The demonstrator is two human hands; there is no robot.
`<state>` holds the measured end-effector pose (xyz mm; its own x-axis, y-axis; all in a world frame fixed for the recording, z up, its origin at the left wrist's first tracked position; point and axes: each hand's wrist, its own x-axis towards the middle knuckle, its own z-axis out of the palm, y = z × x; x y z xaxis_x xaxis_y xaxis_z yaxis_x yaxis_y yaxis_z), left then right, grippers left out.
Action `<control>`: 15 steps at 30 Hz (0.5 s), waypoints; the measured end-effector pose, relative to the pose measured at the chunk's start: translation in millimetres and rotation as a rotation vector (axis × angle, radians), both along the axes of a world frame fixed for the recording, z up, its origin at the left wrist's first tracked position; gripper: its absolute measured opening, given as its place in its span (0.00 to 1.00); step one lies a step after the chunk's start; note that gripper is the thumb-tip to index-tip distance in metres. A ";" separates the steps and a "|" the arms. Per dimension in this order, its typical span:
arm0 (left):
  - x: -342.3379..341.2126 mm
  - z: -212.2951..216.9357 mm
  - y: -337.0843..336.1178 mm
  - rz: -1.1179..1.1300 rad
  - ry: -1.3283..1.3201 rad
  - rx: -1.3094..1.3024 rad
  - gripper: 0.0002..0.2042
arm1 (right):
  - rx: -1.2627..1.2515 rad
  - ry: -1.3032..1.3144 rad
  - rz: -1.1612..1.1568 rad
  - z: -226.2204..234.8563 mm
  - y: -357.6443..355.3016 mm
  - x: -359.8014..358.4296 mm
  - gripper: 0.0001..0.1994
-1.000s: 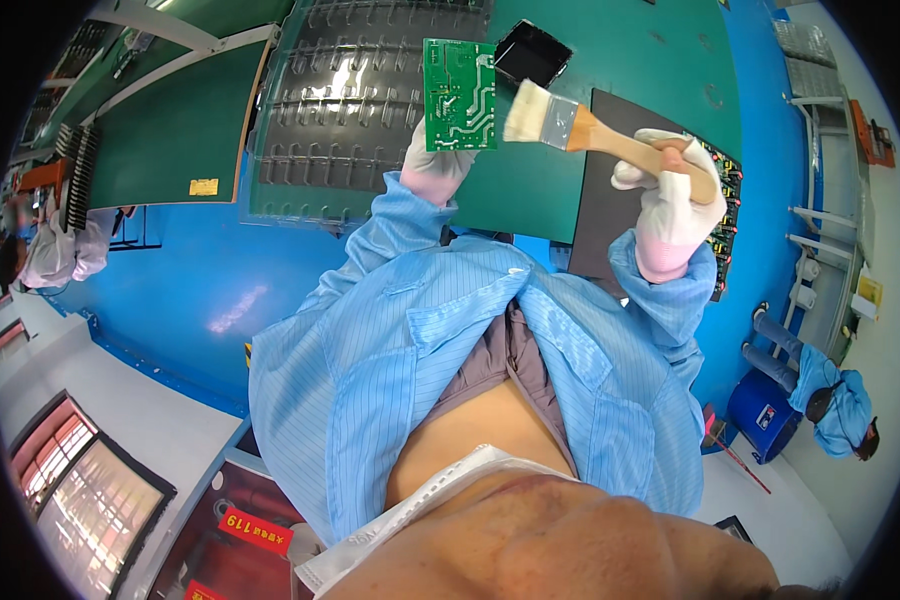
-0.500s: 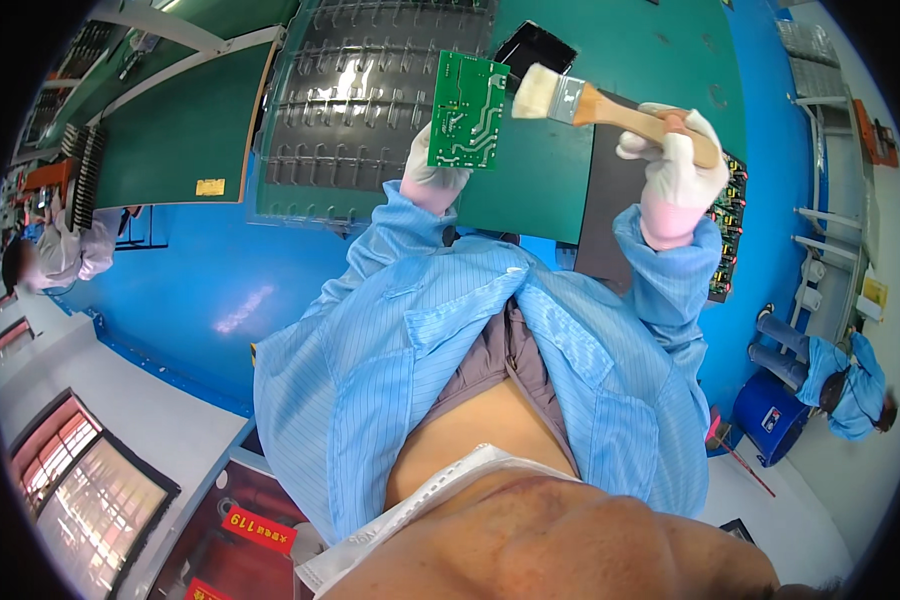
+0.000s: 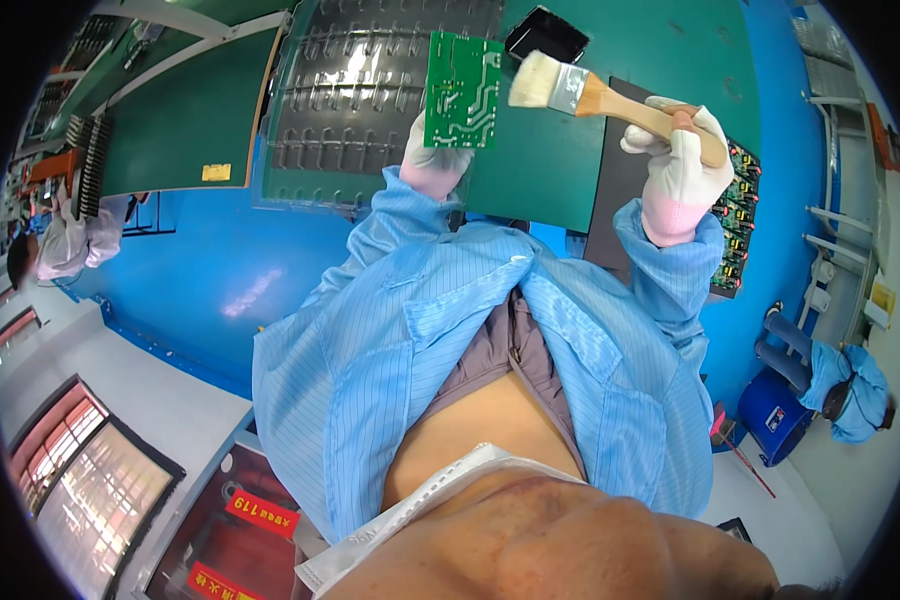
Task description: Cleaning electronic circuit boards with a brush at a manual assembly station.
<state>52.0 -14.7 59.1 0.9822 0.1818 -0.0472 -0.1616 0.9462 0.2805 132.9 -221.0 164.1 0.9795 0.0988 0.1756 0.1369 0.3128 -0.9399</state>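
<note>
A green circuit board (image 3: 462,92) is held up by my gloved left hand (image 3: 432,158), its solder side facing me. The board hides most of that hand's fingers. My right hand (image 3: 686,155), also in a white glove, is closed round the wooden handle of a flat brush (image 3: 595,97). The brush's pale bristles (image 3: 535,80) point left toward the board, with a small gap between them. Beyond the brush a small black tray (image 3: 547,38) rests on the green table (image 3: 660,45).
Left of the board lies a clear plastic tray (image 3: 345,100) with rows of slots. Several populated circuit boards (image 3: 738,220) line the table's right side, beside a dark mat (image 3: 607,215). A person (image 3: 830,385) stands far right near a blue bin (image 3: 773,418); another person (image 3: 75,245) is far left.
The board and my left hand are slightly higher in the picture. The brush has shifted a little up and left, still in my right hand. The surroundings have shifted slightly right.
</note>
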 end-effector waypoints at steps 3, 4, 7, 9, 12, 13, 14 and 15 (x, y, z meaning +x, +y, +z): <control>5.8 8.2 -2.1 0.055 -0.022 -0.006 0.16 | 0.150 -0.002 0.055 5.5 8.3 -12.5 0.11; 8.9 6.1 -0.3 0.055 -0.022 -0.002 0.16 | 0.154 -0.002 0.054 5.2 13.3 -13.3 0.11; 12.6 -5.0 2.8 0.058 -0.040 0.050 0.16 | 0.244 0.078 0.086 2.3 32.6 -21.0 0.10; 13.5 -6.7 3.4 0.053 -0.047 0.068 0.17 | 0.276 0.103 0.091 0.5 39.3 -25.2 0.10; 17.1 -0.8 3.8 -0.017 -0.142 -0.051 0.19 | 0.213 0.111 0.101 -1.5 45.5 -29.0 0.10; 18.7 0.4 4.1 -0.040 -0.175 -0.092 0.20 | 0.191 0.113 0.106 -2.3 46.1 -29.1 0.10; 17.3 -0.5 6.4 -0.030 -0.171 -0.089 0.20 | 0.192 0.117 0.115 -5.5 43.6 -28.4 0.10; 15.9 -1.9 8.8 -0.008 -0.132 -0.061 0.20 | 0.136 0.121 0.087 -9.5 35.1 -26.7 0.10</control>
<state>68.0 -5.9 57.1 0.9820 0.1746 0.0719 -0.1857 0.9621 0.1995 106.2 -186.0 154.6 0.9831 0.1671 0.0746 -0.0073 0.4433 -0.8963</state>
